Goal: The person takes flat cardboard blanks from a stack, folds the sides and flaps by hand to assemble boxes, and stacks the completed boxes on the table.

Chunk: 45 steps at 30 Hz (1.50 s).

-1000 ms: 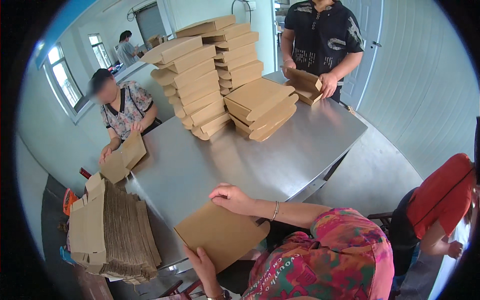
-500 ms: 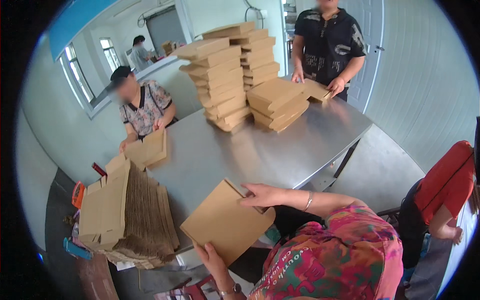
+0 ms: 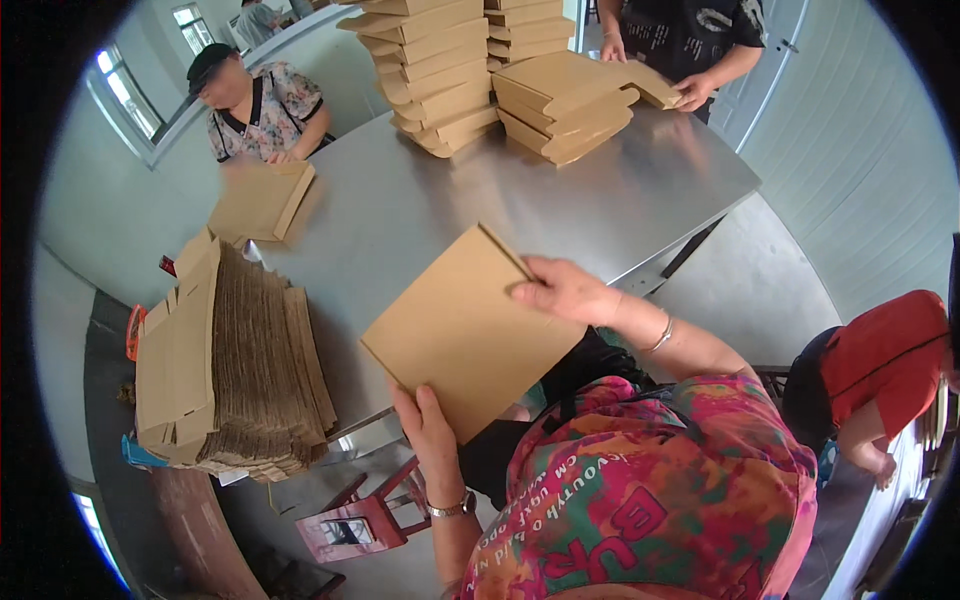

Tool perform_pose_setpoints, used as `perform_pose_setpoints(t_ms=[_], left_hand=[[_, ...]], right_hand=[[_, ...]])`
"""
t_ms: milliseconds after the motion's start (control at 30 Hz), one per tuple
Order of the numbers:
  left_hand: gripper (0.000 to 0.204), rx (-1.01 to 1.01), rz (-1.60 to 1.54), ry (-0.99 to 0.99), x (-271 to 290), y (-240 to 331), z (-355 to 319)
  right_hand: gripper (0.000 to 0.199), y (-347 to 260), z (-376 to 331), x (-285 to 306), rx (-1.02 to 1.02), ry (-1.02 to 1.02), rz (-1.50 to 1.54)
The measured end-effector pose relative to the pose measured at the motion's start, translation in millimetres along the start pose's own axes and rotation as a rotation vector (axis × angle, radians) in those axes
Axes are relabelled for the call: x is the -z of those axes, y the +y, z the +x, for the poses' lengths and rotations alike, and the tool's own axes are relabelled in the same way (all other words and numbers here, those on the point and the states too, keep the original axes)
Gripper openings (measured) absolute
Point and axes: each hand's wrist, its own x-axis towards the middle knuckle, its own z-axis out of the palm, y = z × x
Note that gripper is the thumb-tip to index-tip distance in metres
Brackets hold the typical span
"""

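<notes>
A brown cardboard box, folded flat-sided and shallow, is held between my two hands over the near edge of the metal table. My left hand grips its lower left edge, thumb on the top face. At its upper right edge, my right hand is closed on the side, with the thumb on top and fingers partly hidden. Left of the box stands a thick stack of flat cardboard blanks. Tall piles of folded cardboard boxes rise at the table's far side.
The metal table spans the middle. Two co-workers across it handle cardboard: one box at far left, another at far right. A low pile of boxes stands nearby. A red stool holds a phone. Someone in red bends at right.
The box in my hands has risen in view, and its open flap at the right is now folded in. The view has tilted downward. The far-left co-worker's box has turned.
</notes>
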Motion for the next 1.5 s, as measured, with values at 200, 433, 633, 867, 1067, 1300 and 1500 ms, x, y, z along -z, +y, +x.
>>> perform_pose_setpoints(t_ms=[200,433,633,867,1067,1300,1500], left_hand=[[0.048,-0.002,-0.204,-0.271,-49,44,49],[0.039,0.005,-0.232,-0.35,-156,116,158],[0.034,-0.013,-0.246,-0.472,-276,136,273],[0.035,0.075,0.358,-0.372,-361,100,332],[0.047,0.2,0.097,-0.383,-355,108,318],[0.06,-0.184,0.5,-0.359,-221,43,263],[0.052,-0.224,1.053,-0.026,-73,-38,105]], right_hand=[[0.054,1,12,101,0.13,0.101,0.129],[0.038,133,23,186,0.044,0.782,0.486],[0.021,196,27,150,0.044,0.814,-0.348],[0.02,191,24,163,0.076,0.775,-0.235],[0.02,194,28,169,0.121,0.778,-0.258],[0.019,186,29,163,0.14,0.769,-0.285],[0.026,216,21,143,0.044,0.743,-0.089]])
